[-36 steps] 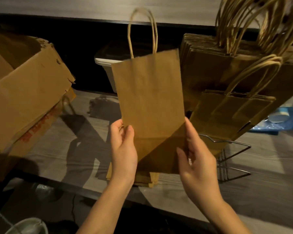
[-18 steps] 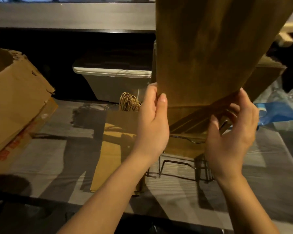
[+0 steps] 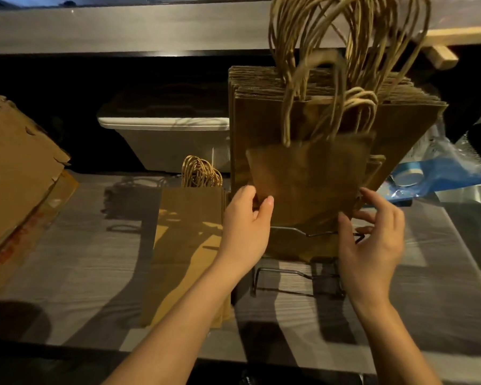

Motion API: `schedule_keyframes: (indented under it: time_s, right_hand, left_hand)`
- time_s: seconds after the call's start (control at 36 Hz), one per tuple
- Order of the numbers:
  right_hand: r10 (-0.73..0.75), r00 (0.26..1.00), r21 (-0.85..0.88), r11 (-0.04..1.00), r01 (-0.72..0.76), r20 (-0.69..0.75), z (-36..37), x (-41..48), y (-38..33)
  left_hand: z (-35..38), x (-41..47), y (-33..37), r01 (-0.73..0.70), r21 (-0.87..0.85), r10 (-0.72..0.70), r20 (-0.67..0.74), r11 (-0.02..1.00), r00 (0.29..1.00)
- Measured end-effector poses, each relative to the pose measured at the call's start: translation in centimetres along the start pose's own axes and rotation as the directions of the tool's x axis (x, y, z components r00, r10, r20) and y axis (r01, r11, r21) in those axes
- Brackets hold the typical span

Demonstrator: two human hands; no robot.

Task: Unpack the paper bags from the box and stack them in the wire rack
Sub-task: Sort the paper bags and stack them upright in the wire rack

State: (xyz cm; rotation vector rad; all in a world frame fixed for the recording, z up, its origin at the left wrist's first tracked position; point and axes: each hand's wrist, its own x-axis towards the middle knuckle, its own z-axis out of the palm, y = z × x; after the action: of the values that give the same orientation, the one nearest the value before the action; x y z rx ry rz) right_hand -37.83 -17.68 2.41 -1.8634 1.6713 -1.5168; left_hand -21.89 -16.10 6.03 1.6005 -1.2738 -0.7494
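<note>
A small brown paper bag (image 3: 308,179) stands upright in the front slot of the wire rack (image 3: 297,273), blurred by motion. My left hand (image 3: 247,223) pinches its lower left corner between thumb and fingers. My right hand (image 3: 372,240) hovers at the bag's lower right edge with fingers spread; contact is unclear. Behind it stands a thick row of larger paper bags (image 3: 261,120) with twisted handles (image 3: 345,37) rising up. A flat pile of paper bags (image 3: 189,245) lies on the table to the left of the rack. The cardboard box (image 3: 14,173) leans at the far left.
A white plastic bin (image 3: 164,140) sits behind the flat pile under a shelf (image 3: 122,26). Blue plastic wrapping (image 3: 439,173) and a small round container (image 3: 408,176) lie right of the rack. The grey wood-grain table (image 3: 95,273) ends at a dark front edge.
The bag was held up in front of me, then lifted over the rack, and now it is lowered into the rack's front slot. My right hand has loosened from its edge.
</note>
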Motion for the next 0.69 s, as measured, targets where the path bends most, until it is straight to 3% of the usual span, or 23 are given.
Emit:
schedule_keyframes:
  time_s: [0.19, 0.39, 0.58, 0.69]
  right_hand:
    - [0.004, 0.997, 0.000, 1.000, -0.004, 0.077, 0.0, 0.0, -0.3]
    - [-0.173, 0.978, -0.011, 0.984, 0.176, 0.117, 0.5, -0.8, -1.4]
    - [-0.161, 0.982, 0.068, 0.986, 0.154, 0.103, 0.6, -1.3, -1.8]
    - [-0.006, 0.997, 0.128, 0.992, -0.005, 0.081, 0.6, -0.8, -1.8]
  left_hand:
    - [0.2, -0.5, 0.5, -0.036, 0.017, 0.037, -0.069, 0.999, 0.997]
    - [0.5, -0.5, 2.4, -0.127, 0.067, 0.123, 0.052, 0.990, 0.991]
    - [0.0, -0.7, 2.0, -0.061, 0.027, 0.060, 0.049, 0.998, 0.997]
    - [-0.6, -0.9, 1.1, 0.012, -0.057, -0.011, 0.021, 0.998, 1.000]
